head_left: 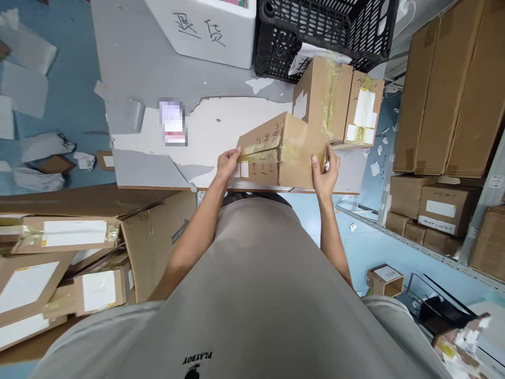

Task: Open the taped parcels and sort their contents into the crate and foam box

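Note:
A taped cardboard box (302,150) with handwriting on its side is near the table's front edge, between my two hands. My left hand (228,164) grips its left end, thumb on top near the tape. On the right end, my right hand (326,171) presses with the thumb on the near face and the fingers round the side. Just behind stand two more cardboard boxes, a taller taped box (330,97) and a narrower box with white labels (361,108). Whether the held box touches the table is hard to tell.
Behind the boxes are a black plastic crate (276,52) and a white bin (213,37) with handwriting. A blurred small item (172,123) lies on the table (209,131). At left, a large open carton (158,237) holds several parcels. Shelves with brown boxes (442,105) stand at right.

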### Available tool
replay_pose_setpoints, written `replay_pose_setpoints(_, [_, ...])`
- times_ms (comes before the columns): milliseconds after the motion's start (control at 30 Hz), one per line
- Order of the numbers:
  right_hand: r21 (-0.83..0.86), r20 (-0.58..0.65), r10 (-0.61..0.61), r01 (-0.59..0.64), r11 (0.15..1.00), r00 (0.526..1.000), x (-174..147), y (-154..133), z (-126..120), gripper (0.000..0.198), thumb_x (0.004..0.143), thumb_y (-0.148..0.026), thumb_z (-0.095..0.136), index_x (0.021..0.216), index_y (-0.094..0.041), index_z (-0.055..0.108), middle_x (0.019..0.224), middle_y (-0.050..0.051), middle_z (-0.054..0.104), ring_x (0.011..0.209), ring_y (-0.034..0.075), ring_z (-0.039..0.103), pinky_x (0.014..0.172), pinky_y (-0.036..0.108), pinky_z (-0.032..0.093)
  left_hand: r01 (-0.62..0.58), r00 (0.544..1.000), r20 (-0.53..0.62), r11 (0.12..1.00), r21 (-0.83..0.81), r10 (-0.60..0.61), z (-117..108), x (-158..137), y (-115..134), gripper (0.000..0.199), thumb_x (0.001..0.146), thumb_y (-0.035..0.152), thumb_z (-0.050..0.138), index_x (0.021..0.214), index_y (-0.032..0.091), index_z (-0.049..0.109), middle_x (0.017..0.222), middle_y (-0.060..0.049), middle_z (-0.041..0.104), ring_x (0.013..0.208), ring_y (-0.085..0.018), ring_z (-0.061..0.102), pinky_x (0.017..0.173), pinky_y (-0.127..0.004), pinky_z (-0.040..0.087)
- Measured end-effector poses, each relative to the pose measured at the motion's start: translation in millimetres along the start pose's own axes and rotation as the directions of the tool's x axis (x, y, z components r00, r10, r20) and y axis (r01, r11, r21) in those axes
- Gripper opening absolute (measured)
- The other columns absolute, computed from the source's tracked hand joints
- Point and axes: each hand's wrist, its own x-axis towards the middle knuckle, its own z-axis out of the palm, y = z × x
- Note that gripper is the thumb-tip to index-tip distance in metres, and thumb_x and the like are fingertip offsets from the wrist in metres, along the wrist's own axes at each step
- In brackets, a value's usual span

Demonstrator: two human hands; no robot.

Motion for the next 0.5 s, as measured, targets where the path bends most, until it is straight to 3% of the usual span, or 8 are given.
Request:
replay_pose_setpoints(167, [0.171,-0.01,0.089,-0.086,0.981,0.996,-10,22,15,0.086,0.116,-0.078,0.039,0.18,-0.022,0.055,0.168,0.021,0.061,0.161,0.033,0.059,0.136,0.057,0.049,-0.15,0.986,-0.077,0.988,-0.038,0.146,-24,-11,33,0.048,0.087,0.054,0.098,0.108,0.019,0.073,0.113,-0.013,0.08,0.12,-0.029,0.076,0.118,-0.044,0.059])
replay_pose_setpoints(300, [0.233,-0.025,0.086,-0.078,0.969,0.996,-18,30,20,0.092,0.114,-0.081,0.034,0.179,-0.02,0.056,0.172,0.022,0.06,0.165,0.034,0.057,0.138,0.058,0.047,-0.214,0.972,-0.102,0.977,-0.023,0.21,-35,-22,52,0.046,0.088,0.052,0.097,0.111,0.02,0.073,0.115,-0.013,0.08,0.125,-0.032,0.076,0.122,-0.049,0.059])
replay_pose_setpoints(500, [0.233,-0.001,0.026,-0.025,0.972,1.0,-14,47,19,0.098,0.114,-0.086,0.026,0.184,-0.021,0.048,0.183,0.019,0.054,0.174,0.032,0.049,0.142,0.057,0.043,-0.261,0.965,-0.038,0.965,-0.027,0.26,-39,-46,75,0.045,0.092,0.055,0.095,0.117,0.023,0.074,0.118,-0.01,0.08,0.129,-0.032,0.077,0.123,-0.048,0.059])
